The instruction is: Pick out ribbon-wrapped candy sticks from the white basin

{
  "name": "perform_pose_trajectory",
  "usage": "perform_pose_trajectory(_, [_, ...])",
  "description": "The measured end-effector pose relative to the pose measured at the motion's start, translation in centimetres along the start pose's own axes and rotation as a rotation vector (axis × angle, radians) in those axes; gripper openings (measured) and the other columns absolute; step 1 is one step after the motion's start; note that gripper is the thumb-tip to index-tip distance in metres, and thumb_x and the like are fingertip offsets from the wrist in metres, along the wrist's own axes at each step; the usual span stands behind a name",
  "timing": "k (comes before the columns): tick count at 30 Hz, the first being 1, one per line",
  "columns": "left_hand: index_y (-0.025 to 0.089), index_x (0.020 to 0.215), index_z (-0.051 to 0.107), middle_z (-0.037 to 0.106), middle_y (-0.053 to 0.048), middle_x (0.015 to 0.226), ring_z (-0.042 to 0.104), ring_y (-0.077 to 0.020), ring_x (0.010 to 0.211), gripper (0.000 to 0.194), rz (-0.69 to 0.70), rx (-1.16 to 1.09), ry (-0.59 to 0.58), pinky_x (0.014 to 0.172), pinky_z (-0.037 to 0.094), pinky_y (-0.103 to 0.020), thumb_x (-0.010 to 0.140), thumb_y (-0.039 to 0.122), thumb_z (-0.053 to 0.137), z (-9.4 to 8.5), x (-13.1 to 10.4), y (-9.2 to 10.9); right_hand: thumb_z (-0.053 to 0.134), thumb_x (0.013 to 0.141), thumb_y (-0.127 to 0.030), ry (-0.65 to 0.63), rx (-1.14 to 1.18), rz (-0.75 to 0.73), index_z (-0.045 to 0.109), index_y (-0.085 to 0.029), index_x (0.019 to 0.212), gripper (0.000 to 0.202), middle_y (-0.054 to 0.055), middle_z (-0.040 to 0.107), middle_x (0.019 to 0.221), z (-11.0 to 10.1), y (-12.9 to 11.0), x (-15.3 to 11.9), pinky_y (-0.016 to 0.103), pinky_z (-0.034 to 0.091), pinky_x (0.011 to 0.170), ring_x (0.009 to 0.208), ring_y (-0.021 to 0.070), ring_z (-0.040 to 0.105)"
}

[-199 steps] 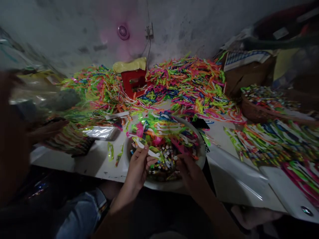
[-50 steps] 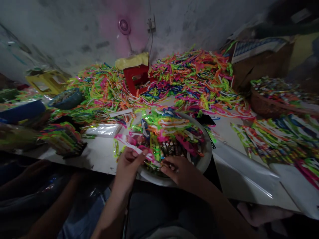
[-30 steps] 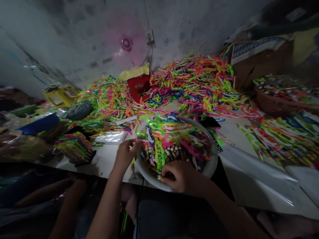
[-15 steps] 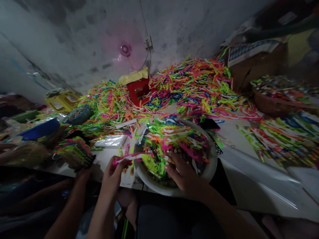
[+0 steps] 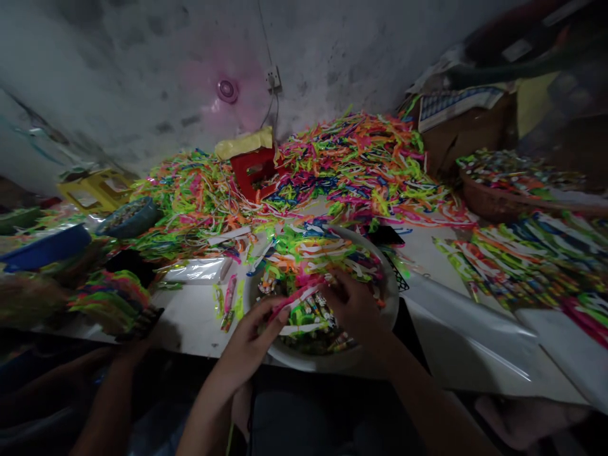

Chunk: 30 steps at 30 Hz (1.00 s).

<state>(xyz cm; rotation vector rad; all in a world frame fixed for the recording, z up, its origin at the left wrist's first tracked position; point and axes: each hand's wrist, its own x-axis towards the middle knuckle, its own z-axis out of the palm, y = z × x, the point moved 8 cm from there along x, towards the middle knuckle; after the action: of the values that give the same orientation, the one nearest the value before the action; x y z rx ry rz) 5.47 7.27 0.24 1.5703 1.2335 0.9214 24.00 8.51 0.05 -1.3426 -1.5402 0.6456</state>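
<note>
A wide pale basin (image 5: 311,363) holds colourful strips and many small, short pieces. Over its left part, my left hand (image 5: 259,329) pinches a pink and white strip (image 5: 299,295) between thumb and fingers. The strip stretches across the basin to my right hand (image 5: 349,304), whose fingers are bent at its far end; what they grip there is too small and dark to make out. Loose green, orange and white strips lie in the basin behind both hands.
Behind the basin are a large heap of strips (image 5: 361,158) and a red stool (image 5: 254,174). Clear plastic film (image 5: 465,316) lies to the right. At the left another person's hand holds a bundle of strips (image 5: 111,301). A pink fan (image 5: 228,90) stands near the wall.
My left hand has moved right over the basin, bringing the pink and white strip to my right hand. The view has shifted slightly, and more small pieces show in the basin.
</note>
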Motion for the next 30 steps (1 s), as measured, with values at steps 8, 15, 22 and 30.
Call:
perform_pose_trajectory(8, [0.015,0.077,0.064,0.059,-0.002,0.075,0.053,-0.0126,0.071,0.017,0.089,0.019,-0.183,0.064,0.042,-0.02,0.078,0.032,0.06,4.6,1.0,-0.5,0.044,0.09,-0.036,-0.063,0.146,-0.074,0.049,-0.02,0.115,0.03,0.003,0.059,0.092,-0.3,-1.8,-1.3,0.023,0.043,0.068,0.078,0.0144,0.056])
perform_pose_trajectory(15, [0.019,0.097,0.055,0.064,0.002,0.073,0.059,-0.0064,0.054,0.03,-0.267,-0.745,0.113,0.053,0.049,-0.016,0.072,0.028,0.07,4.2,2.3,-4.4,0.033,0.095,-0.038,-0.174,0.032,0.036,0.051,-0.021,0.098,0.025,0.002,0.058,0.084,-0.1,0.6,-3.5,0.024,0.04,0.067,0.075,0.0148,0.054])
perform_pose_trajectory(22, [0.016,0.09,0.059,0.069,-0.001,0.082,0.066,-0.0094,0.066,0.027,-0.222,-0.834,0.227,0.067,0.057,-0.021,0.067,0.019,0.074,3.5,2.1,-4.7,0.036,0.094,-0.035,-0.253,-0.22,-0.002,0.053,-0.023,0.099,0.021,0.0,0.062,0.081,1.9,0.9,-4.8,0.023,0.037,0.062,0.073,0.0155,0.057])
perform_pose_trajectory(30, [0.017,0.087,0.061,0.068,0.002,0.076,0.067,-0.0113,0.075,0.023,-0.217,-0.819,0.216,0.069,0.056,-0.021,0.068,0.02,0.074,3.8,1.9,-4.4,0.041,0.092,-0.034,-0.237,-0.371,-0.002,0.054,-0.026,0.101,0.018,-0.001,0.064,0.08,2.3,1.0,-4.7,0.023,0.034,0.062,0.074,0.0167,0.06])
